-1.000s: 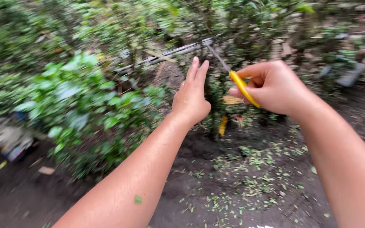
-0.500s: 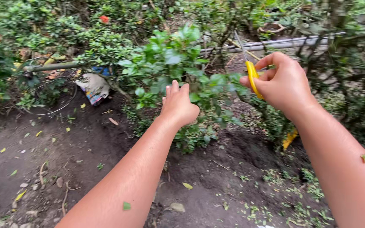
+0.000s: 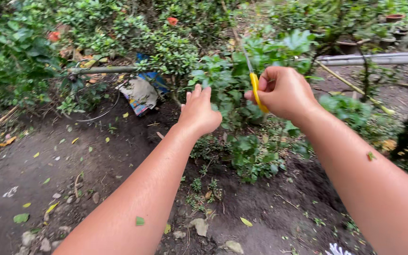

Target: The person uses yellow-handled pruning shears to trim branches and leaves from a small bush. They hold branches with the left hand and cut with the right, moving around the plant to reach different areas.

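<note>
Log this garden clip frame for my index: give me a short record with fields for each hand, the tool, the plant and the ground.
left hand: empty, fingers straight, reaching toward the shrub
right hand: closed around the scissors
scissors: yellow handles, blades pointing up into the leaves
shrub: low, broad green leaves, right in front of both hands
ground: dark soil with scattered fallen leaves
behind: crumpled bag; grey pipe
</note>
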